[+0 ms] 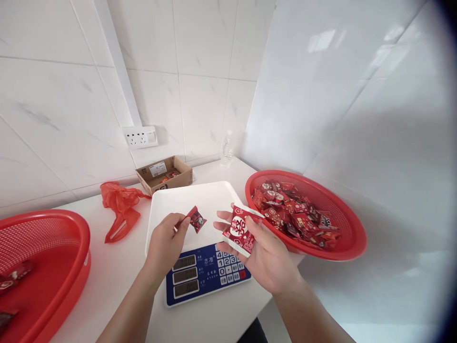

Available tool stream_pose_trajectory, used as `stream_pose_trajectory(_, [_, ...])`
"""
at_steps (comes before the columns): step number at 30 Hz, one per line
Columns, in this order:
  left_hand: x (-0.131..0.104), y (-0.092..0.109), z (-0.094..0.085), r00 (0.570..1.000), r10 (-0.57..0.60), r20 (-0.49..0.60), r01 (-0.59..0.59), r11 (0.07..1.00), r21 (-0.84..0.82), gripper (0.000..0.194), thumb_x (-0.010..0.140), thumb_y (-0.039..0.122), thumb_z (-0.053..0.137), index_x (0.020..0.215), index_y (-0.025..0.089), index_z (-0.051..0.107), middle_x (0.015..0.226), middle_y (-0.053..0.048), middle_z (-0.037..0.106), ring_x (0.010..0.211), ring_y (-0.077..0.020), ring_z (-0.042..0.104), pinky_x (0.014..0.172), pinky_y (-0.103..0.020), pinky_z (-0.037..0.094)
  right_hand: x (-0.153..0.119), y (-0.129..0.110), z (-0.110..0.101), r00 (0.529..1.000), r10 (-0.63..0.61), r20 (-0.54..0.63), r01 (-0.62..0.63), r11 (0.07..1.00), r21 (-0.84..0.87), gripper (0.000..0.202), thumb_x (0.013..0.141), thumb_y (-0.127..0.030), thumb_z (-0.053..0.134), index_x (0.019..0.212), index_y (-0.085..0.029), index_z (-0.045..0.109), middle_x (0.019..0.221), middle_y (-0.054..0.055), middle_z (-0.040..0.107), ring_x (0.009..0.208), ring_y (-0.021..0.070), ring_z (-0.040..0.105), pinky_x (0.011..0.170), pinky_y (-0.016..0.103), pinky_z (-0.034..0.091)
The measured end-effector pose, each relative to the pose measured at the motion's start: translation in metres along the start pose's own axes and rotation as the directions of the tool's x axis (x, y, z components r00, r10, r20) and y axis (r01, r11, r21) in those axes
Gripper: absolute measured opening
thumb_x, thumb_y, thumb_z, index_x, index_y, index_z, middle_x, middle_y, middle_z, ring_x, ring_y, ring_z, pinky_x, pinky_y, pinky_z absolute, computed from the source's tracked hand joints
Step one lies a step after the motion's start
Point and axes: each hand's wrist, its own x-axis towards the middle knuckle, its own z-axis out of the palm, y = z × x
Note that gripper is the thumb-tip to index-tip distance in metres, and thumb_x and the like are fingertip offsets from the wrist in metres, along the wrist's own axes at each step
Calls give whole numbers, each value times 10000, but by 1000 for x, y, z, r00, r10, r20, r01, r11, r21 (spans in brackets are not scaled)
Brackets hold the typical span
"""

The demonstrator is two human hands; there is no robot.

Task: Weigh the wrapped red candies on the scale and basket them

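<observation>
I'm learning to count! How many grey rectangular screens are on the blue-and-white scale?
3: the top screen, the middle screen and the bottom screen, stacked left of the white number buttons on the blue panel.

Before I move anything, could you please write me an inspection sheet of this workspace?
Surface: white table, bearing a scale with a blue keypad panel.
Things: small red packet and larger red packet, both held above the scale.
Clutter: crumpled red bag, cardboard box with packets inside, clear bottle.
Hands: left hand pinches the small red packet by one end; right hand holds the larger red packet under its thumb, fingers spread.
Cables: nothing seen.
Surroundings: left red basket with a few packets, right red basket with many; tiled wall with a socket panel.
</observation>
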Motion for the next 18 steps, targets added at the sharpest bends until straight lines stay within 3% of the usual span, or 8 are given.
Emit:
stream_pose_trajectory(3, [2, -7, 7, 1000, 20, -13, -19, 997, 74, 217, 846, 408, 544, 825, 230, 665, 905, -92, 702, 884, -310, 603, 768, -425, 462, -3, 1, 2, 998, -50, 32, 51, 998, -38, 334, 823, -521, 749, 1040, -267, 737, 1176, 52, 760, 1194, 257, 648, 933, 429, 562])
stream_pose_trajectory(5, [-1, -4, 7, 998, 40, -42, -36, 996, 83, 276, 843, 405, 548, 987, 206, 675, 1126, -155, 682, 1116, -375, 552, 932, -515, 430, -5, 3, 4, 995, -88, 52, 91, 994, -52, 324, 852, -537, 712, 1052, -285, 745, 1183, 50, 763, 1231, 254, 630, 1020, 458, 514])
stream_pose_trajectory(7, [-10, 6, 5, 998, 62, -19, -62, 997, 49, 336, 873, 428, 539, 1084, 197, 661, 1213, -165, 659, 1184, -371, 534, 993, -522, 418, -7, 6, 7, 988, -136, 80, 140, 989, -42, 308, 873, -534, 689, 1087, -318, 733, 1195, 30, 762, 1237, 238, 628, 1070, 466, 477])
stream_pose_trajectory(9, [-22, 23, 2, 991, 103, 88, -101, 994, -31, 349, 931, 482, 485, 1071, 222, 671, 1114, -111, 710, 1066, -301, 622, 922, -430, 498, -8, 10, 10, 978, -172, 119, 176, 984, -26, 292, 895, -529, 663, 1122, -352, 713, 1237, 4, 745, 1245, 216, 623, 1098, 452, 452])
stream_pose_trajectory(12, [-40, 49, -1, 938, 186, 294, -91, 946, -311, 407, 971, 548, 437, 1017, 238, 697, 943, -39, 749, 852, -201, 667, 779, -291, 537, -9, 17, 11, 965, -184, 187, 197, 979, -48, 284, 939, -520, 604, 1176, -389, 689, 1327, -25, 693, 1260, 192, 607, 1094, 413, 454])
stream_pose_trajectory(15, [-47, 63, -1, 934, 179, 310, 21, 838, -546, 347, 959, 519, 525, 960, 230, 717, 871, -12, 741, 788, -163, 632, 736, -237, 497, -9, 20, 9, 954, -194, 227, 230, 962, -145, 302, 969, -491, 573, 1235, -385, 671, 1345, -21, 669, 1267, 185, 583, 1062, 369, 463])
stream_pose_trajectory(18, [-48, 62, -4, 943, 108, 316, 132, 750, -648, 282, 941, 479, 588, 911, 238, 730, 849, -1, 734, 778, -155, 612, 734, -227, 481, -9, 18, 4, 950, -190, 246, 247, 942, -229, 264, 969, -469, 580, 1128, -308, 715, 1072, 25, 739, 1009, 198, 663, 893, 347, 510])
